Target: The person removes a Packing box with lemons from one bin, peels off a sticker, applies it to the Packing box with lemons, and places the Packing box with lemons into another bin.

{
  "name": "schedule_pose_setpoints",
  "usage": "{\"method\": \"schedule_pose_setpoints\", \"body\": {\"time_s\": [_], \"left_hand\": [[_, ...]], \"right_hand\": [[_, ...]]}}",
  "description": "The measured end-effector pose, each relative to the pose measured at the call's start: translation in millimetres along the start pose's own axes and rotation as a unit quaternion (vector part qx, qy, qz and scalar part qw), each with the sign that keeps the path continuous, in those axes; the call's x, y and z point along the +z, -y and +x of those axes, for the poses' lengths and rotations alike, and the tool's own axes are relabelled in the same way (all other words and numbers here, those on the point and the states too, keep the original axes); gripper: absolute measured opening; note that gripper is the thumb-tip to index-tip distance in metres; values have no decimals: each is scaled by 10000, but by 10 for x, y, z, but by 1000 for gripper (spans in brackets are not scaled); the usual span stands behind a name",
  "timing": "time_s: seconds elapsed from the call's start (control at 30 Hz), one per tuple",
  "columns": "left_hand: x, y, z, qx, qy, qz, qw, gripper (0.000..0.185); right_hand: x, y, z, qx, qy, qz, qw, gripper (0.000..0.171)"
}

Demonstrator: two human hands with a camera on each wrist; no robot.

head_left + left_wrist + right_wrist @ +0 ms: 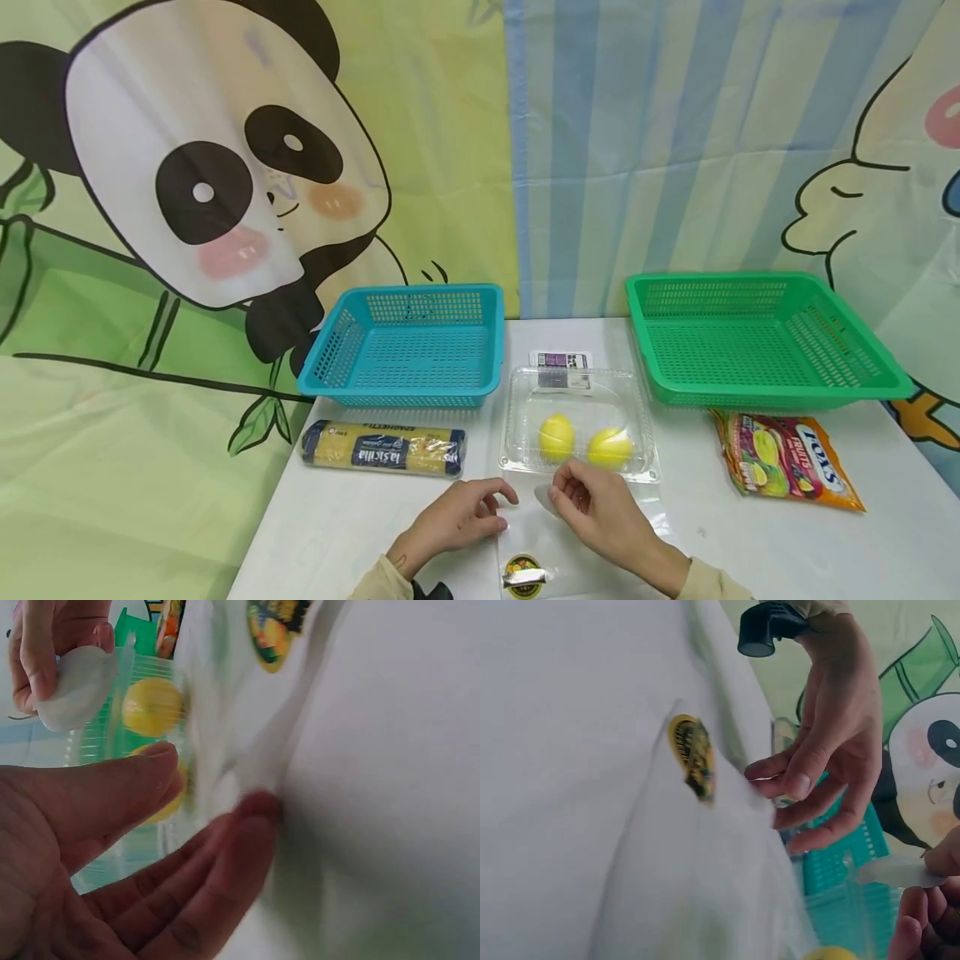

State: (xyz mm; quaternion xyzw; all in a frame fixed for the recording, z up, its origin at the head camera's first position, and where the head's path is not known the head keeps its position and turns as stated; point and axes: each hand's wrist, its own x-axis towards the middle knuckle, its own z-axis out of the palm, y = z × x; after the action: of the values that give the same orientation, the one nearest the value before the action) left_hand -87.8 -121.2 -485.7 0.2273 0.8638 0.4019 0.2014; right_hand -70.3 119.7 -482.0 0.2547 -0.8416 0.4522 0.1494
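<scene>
one white disc (82, 690), pinched in my right hand (603, 512), could drop if i slacken; my left hand (463, 521), empty, fingers parted, could snag the nearby clear plastic (581, 542).

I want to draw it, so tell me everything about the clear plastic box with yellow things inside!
The clear rectangular plastic box has rounded corners and a rim. It seems closed, with two yellow lemon-like fruits near its front. It lies flat over the white table, partly between a blue plastic basket and a green plastic basket. The bare right hand is by its front rim; whether they touch is unclear.
</scene>
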Motion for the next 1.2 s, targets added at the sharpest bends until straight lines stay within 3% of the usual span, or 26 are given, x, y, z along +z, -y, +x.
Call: {"method": "schedule_pose_setpoints", "body": {"time_s": [0.1,0.17,0.37,0.53,0.87,1.03,1.2], "left_hand": [[-65,-109,4,31,-281,385,9989,8],[-106,-210,28,81,-542,375,9978,4],[-157,-571,138,372,-1024,-651,9919,14],[-133,-730,246,546,-1429,-1004,9831,19],[-118,-746,323,528,-1528,-1629,9733,15],[-114,-701,354,529,-1739,-1494,9719,12],[-102,-654,389,405,-1958,-1320,9709,11]], "right_hand": [[-81,35,56,-227,-204,-42,9995,22],[-128,54,95,-352,-311,-83,9989,19],[-164,94,199,-745,-653,-366,9944,18],[-107,122,240,-1175,-1015,-538,9864,24],[-107,128,265,-1311,-1077,-748,9827,33],[-150,102,270,-1205,-976,-773,9849,27],[-218,30,300,-957,-1254,-912,9833,25]]}}
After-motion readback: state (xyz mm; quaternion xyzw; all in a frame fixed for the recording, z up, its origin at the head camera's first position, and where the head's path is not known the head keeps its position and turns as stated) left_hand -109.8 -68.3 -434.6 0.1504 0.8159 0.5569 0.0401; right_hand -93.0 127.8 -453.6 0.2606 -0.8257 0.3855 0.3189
